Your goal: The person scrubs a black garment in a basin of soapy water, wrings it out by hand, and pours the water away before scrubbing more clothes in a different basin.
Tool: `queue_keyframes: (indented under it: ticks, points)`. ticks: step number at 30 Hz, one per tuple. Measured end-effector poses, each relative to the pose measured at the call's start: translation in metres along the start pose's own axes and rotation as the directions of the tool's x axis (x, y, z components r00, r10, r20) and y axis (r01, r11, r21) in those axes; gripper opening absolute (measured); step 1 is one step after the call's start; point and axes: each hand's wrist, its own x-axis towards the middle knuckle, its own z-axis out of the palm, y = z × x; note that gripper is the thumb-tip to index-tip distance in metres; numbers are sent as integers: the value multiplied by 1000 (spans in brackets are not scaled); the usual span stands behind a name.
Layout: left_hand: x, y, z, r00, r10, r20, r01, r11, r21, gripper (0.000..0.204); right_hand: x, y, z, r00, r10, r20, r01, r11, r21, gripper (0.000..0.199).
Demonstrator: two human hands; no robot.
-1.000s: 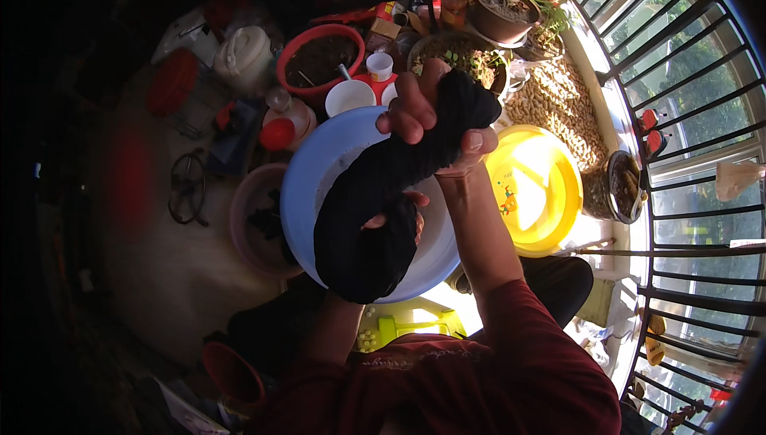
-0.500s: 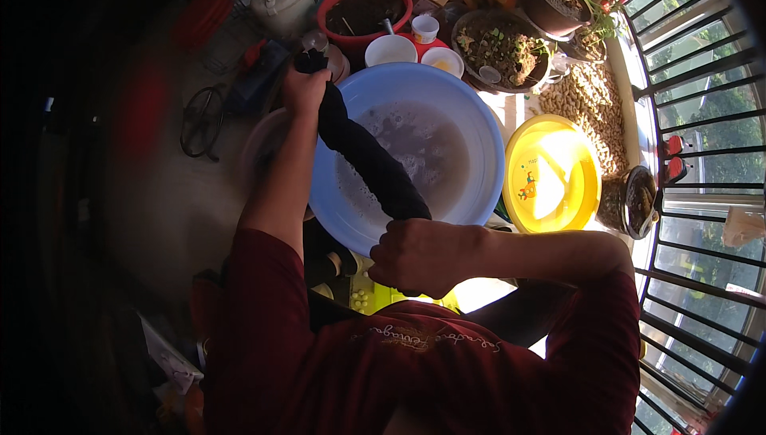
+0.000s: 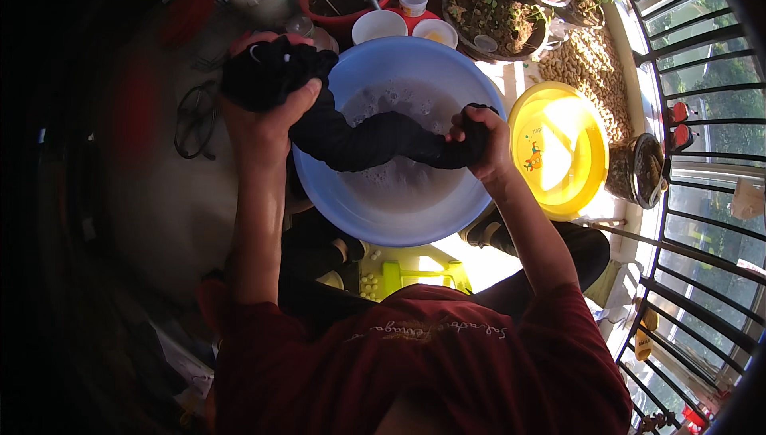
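Note:
A long, dark, wet-looking garment (image 3: 371, 141) stretches in a thick, loosely twisted rope above a large blue basin (image 3: 375, 232). Cloudy water with suds (image 3: 407, 192) fills the bottom of that basin. My left hand (image 3: 270, 120) is closed round the bunched left end of the garment, just beyond the basin's left rim. At the other end, my right hand (image 3: 493, 141) grips the cloth in a fist over the basin's right rim. Between the two fists the cloth sags a little. What kind of garment it is, I cannot tell.
A yellow basin (image 3: 523, 188) stands at the right, with peanut-like pods (image 3: 589, 76) spread behind it. Beyond the blue basin are white bowls (image 3: 379, 27), a red tub of soil (image 3: 351, 16) and a planter (image 3: 487, 8). Window bars (image 3: 702, 108) line the right side.
My right hand has moved from near my body out to the basin's right side and turned over. My left hand has shifted left. The garment now lies more level and less tightly twisted.

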Motion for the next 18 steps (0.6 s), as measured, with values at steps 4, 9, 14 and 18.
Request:
queue_keyframes:
  ticks: [4,9,14,18]
  points:
    - [-21,27,33,762,286,582,-330,944,-32,43,31,-21,11,997,76,-33,-79,991,-109,15]
    - [-79,6,84,397,437,807,-740,672,0,21,51,-26,42,994,-47,-97,21,967,-252,17]
    - [-97,-48,107,164,282,945,-789,612,-45,24,57,-29,50,968,-226,-110,145,859,-490,17]
    - [-111,-97,97,180,151,972,-747,664,36,22,49,-16,57,931,-364,32,297,702,-647,22]
